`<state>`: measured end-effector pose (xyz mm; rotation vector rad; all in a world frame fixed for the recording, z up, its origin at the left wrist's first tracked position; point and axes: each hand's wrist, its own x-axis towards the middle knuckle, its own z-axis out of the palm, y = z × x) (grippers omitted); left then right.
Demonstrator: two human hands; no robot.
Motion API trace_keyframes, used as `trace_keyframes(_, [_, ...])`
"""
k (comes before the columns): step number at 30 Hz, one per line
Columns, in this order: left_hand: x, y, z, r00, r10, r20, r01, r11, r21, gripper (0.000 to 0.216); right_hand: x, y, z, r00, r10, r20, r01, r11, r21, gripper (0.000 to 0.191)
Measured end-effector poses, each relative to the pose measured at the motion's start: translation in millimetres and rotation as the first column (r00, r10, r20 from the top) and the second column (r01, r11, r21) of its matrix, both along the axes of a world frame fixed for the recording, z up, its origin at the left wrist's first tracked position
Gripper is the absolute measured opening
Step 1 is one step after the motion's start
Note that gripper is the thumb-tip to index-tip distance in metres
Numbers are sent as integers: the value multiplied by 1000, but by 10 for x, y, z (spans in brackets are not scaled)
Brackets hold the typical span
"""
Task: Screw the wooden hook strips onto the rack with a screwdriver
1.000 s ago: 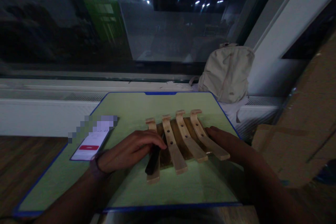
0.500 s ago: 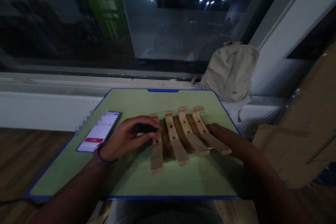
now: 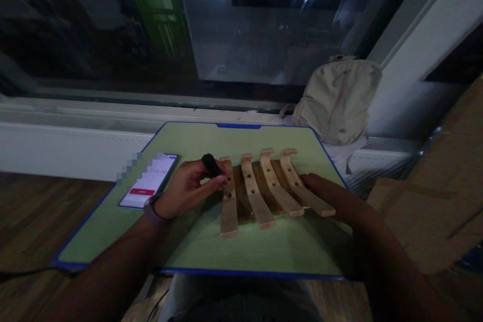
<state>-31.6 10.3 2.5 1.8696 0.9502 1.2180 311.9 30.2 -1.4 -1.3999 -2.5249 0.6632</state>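
Left hand (image 3: 186, 188) is pinching a screwdriver (image 3: 210, 165) in a narrow grip, thumb and fingertips closed on its black handle, with the shaft angling down and right toward the leftmost strip (image 3: 228, 206). The tip is at that strip's right edge; whether it is touching the wood is hard to tell at this resolution. Right hand (image 3: 332, 196) is lying open and flat, fingers extended, with the fingertips resting on the near part of the rightmost strip (image 3: 311, 196). Layout: wooden hook strips (image 3: 256, 191) are lying side by side across a dark board (image 3: 241, 196), long axes running near to far, hooked ends at the far side. The strips are fanning slightly, with the near ends of the right ones leaning further right. Everything is sitting mid-mat on a green mat (image 3: 264, 246) with a blue edge, between the two hands. Left hand is nearest the leftmost strip, right hand nearest the rightmost. Count: 4 strips, 1 board, 1 screwdriver, 2 hands. Off to the left, a phone (image 3: 149, 181) is lying on the mat, just beside the left hand, which is wearing a wristband (image 3: 153, 213). Far right, a backpack (image 3: 339, 100) is sitting beyond the mat.
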Motion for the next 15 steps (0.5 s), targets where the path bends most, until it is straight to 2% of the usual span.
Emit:
trace_keyframes(3, [10, 1, -1, 1000, -17, 16, 17, 1000, -11, 17, 5, 0, 6, 1000, 20, 13, -20, 998, -53, 34])
trace_keyframes(8, [45, -28, -2, 999, 0, 45, 1, 999, -40, 19, 46, 6, -59, 1000, 11, 3, -11, 999, 39, 35])
trace_keyframes(12, [63, -45, 6, 999, -9, 45, 12, 998, -57, 20, 65, 22, -90, 1000, 19, -16, -20, 999, -37, 40])
trace_keyframes(15, [57, -45, 15, 999, -28, 20, 29, 999, -38, 18, 63, 32, -82, 999, 23, -23, -24, 999, -36, 37])
